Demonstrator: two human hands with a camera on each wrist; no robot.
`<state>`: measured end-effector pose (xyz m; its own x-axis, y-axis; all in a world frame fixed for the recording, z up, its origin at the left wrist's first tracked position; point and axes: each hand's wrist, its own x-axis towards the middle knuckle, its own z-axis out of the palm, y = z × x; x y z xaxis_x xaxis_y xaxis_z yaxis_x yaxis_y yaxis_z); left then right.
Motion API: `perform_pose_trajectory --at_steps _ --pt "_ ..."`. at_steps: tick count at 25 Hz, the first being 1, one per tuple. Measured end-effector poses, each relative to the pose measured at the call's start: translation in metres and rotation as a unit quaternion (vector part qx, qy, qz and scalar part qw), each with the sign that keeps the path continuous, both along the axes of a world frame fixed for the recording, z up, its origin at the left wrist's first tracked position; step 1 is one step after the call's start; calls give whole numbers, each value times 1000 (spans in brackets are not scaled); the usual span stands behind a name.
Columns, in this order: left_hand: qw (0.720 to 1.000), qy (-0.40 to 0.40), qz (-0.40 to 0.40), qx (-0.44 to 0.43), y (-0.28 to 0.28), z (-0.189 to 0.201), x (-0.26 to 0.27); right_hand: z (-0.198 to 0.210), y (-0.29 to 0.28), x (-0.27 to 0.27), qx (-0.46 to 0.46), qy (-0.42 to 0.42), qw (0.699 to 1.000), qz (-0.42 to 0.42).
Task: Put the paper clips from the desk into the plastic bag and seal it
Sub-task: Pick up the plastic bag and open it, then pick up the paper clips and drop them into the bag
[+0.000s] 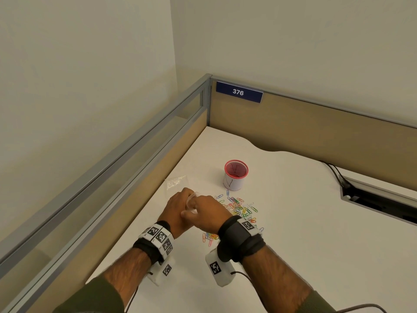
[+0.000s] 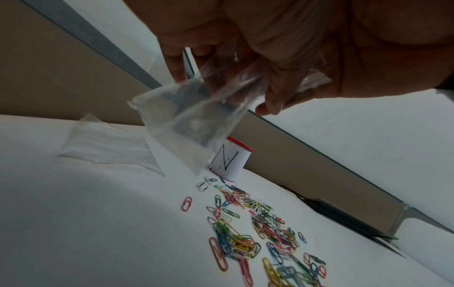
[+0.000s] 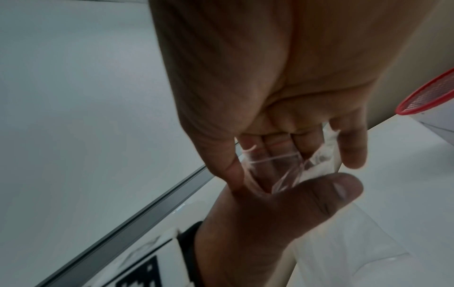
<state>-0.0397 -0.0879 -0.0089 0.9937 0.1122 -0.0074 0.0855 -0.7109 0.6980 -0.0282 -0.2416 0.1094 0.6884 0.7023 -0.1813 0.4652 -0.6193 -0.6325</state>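
A small clear plastic bag (image 2: 186, 116) hangs above the white desk (image 1: 293, 222), held between both hands. My left hand (image 1: 188, 197) and right hand (image 1: 191, 211) meet at its top and pinch the bag's mouth (image 3: 282, 170) from opposite sides. Only a sliver of the bag (image 1: 194, 195) shows between them from above. I cannot tell whether anything is inside it. Several coloured paper clips (image 1: 239, 208) lie scattered on the desk right of the hands, with a smaller heap (image 1: 209, 237) under my right wrist. The left wrist view shows the clips (image 2: 245, 242) below the bag.
A red mesh cup (image 1: 235, 175) wrapped in white paper stands behind the clips. A second clear bag (image 1: 177, 182) lies flat at the far left. Partition walls (image 1: 316, 123) close off the desk's left and back. A cable slot (image 1: 372, 199) with cords lies at the right.
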Motion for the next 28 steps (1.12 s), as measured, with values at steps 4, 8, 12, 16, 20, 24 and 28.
perform_pose_trajectory --at_steps 4,8,12,16,20,24,28 --pt "1000 -6 -22 1 -7 27 -14 5 -1 0 9 8 1000 20" --pt "999 -9 9 -29 -7 38 -21 5 -1 1 1 28 999 46" --pt "1000 15 23 -7 -12 35 -18 4 0 6 3 -40 999 32" --pt "999 20 41 9 -19 30 -18 9 -1 0 26 -60 997 27" --pt "995 -7 74 -63 -13 39 -27 11 -17 7 200 -123 968 -92" --pt "988 -23 80 -129 -4 43 -38 -32 -67 46 104 -110 964 -221" --pt "988 -23 63 -141 -2 41 -44 -96 -113 65 -179 -28 958 -222"
